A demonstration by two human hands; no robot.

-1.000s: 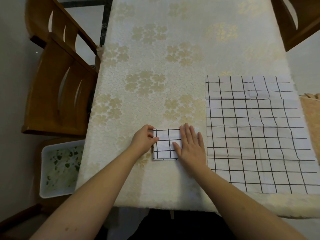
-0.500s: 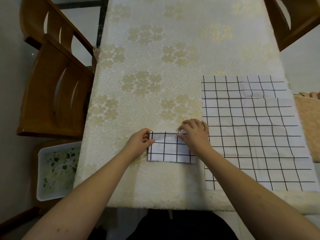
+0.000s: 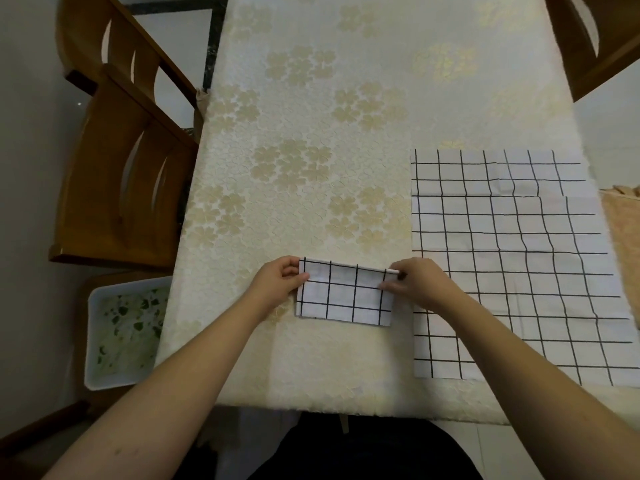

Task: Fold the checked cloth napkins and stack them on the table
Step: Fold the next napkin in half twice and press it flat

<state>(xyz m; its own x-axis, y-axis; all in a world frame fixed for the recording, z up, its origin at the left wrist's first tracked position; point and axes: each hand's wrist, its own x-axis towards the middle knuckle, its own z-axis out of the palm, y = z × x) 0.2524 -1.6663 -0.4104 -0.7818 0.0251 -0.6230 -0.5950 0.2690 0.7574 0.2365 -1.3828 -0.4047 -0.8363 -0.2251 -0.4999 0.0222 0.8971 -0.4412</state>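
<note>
A small folded white napkin with a black check (image 3: 344,295) lies near the front edge of the table (image 3: 311,133). My left hand (image 3: 277,284) pinches its far left corner. My right hand (image 3: 414,284) pinches its far right corner. To the right lie flat unfolded checked napkins (image 3: 512,265), overlapping each other; my right forearm crosses their near left part.
The table wears a cream cloth with a gold flower pattern. Wooden chairs (image 3: 117,161) stand at the left, and another chair (image 3: 595,39) at the far right. A white tray with green marks (image 3: 121,332) sits low at the left. A peach cloth (image 3: 623,233) shows at the right edge.
My right hand lifted off the flat napkin top and moved to its far right corner. Both hands now pinch the far corners, and the folded napkin shows wider.
</note>
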